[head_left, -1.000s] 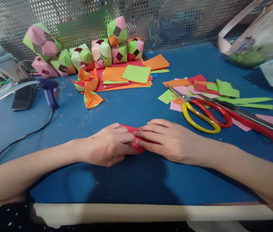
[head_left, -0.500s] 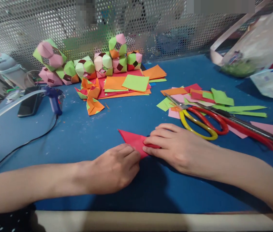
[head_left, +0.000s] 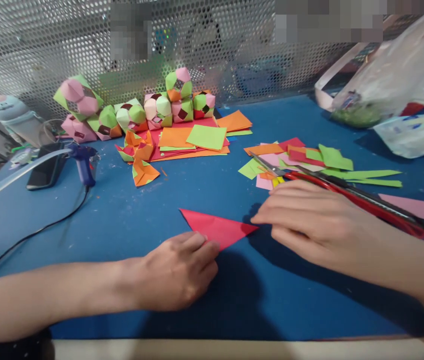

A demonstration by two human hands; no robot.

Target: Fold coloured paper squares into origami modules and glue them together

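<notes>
A red paper folded into a triangle (head_left: 222, 228) lies on the blue table (head_left: 121, 220). My left hand (head_left: 183, 270) pinches its lower edge between thumb and fingers. Just past the triangle's right tip, my right hand (head_left: 305, 220) hovers over the table with fingers slightly bent, not touching the paper and with nothing visible in it. Beneath and behind that hand are the scissors (head_left: 277, 171), their handles mostly covered, and a red-and-black cutter (head_left: 377, 202).
Paper scraps (head_left: 302, 155) lie behind my right hand. Stacked square sheets (head_left: 206, 137), folded orange pieces (head_left: 144, 172) and a row of paper balls (head_left: 132, 115) stand farther back. A glue gun (head_left: 85, 167) with its cord, a phone (head_left: 45, 167) and plastic bags (head_left: 377, 95) are at the sides.
My right hand has let go of the red paper and moved right, now covering the scissors' handles. The triangle's right tip is uncovered. My left hand still holds the paper.
</notes>
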